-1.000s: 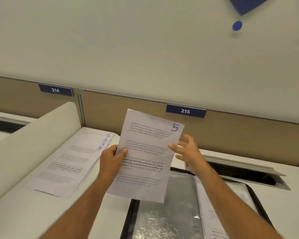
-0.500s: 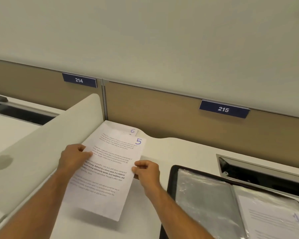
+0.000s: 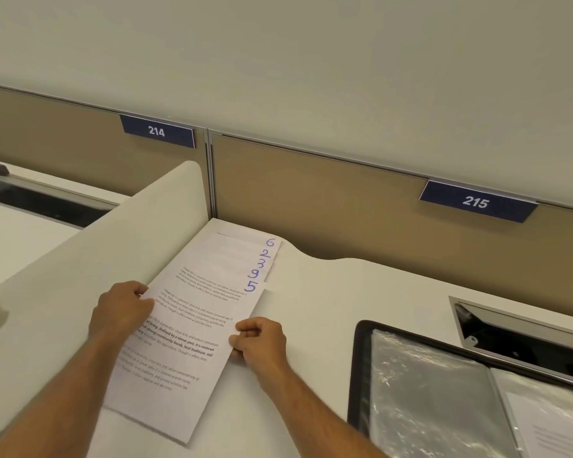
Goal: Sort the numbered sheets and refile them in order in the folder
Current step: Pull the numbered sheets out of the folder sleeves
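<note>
Sheet 5 (image 3: 192, 328) lies on top of a staggered pile (image 3: 242, 256) at the desk's (image 3: 328, 309) far left, its long axis running from near-left up to far-right toward the partition corner, so that the handwritten 6, 2, 3 and 9 of the sheets beneath show in a column above its own number. Both hands sit at mid-length on opposite long edges: the left hand (image 3: 121, 312) curls its fingers over the left edge, the right hand (image 3: 262, 340) pinches the right edge between thumb and bent fingers. The open folder (image 3: 361, 375) lies well apart to the right, so the right hand is the nearer one for any carry across. How many sheets lie in the pile cannot be told beyond the five numbers, and the folder's right page is cut off by the frame; only a filed sheet's (image 3: 556, 431) faint text shows there.
</note>
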Tool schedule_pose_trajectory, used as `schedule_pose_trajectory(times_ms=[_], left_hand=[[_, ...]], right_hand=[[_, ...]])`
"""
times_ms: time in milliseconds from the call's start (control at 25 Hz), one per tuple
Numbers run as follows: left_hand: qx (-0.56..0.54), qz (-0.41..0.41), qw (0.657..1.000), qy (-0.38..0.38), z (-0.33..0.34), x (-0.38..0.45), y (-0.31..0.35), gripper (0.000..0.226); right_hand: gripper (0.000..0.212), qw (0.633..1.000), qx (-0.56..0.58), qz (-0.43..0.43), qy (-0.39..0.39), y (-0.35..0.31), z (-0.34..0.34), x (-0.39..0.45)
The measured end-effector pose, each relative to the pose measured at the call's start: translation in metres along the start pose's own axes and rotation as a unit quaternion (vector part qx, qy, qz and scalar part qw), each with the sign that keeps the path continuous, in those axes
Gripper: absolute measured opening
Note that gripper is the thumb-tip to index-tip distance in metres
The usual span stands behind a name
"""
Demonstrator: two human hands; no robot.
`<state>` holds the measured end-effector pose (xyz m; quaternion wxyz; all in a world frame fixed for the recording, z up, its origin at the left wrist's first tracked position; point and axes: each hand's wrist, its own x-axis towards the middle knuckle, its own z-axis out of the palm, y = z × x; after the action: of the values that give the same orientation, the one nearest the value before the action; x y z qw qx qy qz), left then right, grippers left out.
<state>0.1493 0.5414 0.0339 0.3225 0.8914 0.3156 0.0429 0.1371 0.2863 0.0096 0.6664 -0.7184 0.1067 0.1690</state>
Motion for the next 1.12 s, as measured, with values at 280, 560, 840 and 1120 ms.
schedule_pose_trajectory(times_ms=[280,560,840,1120], left_hand=[[0.038,0.011,0.999,0.001,0.007,0.017,-0.01,0.032],[0.044,0.008,0.999,0.001,0.016,0.02,-0.011,0.042],[0.149,0.033,0.988,0.027,0.023,-0.001,-0.007,0.051],[0.105,0.154,0.981,0.061,0.025,-0.035,0.016,0.054]], right_hand=[[0.017,0.998,-0.061,-0.016,0.001,0.002,0.008,0.014],[0.015,0.988,-0.151,-0.021,0.012,0.005,0.018,0.025],[0.024,0.965,-0.256,-0.059,-0.014,0.005,0.021,0.024],[0.027,0.967,-0.203,-0.145,0.05,-0.011,-0.021,0.006]])
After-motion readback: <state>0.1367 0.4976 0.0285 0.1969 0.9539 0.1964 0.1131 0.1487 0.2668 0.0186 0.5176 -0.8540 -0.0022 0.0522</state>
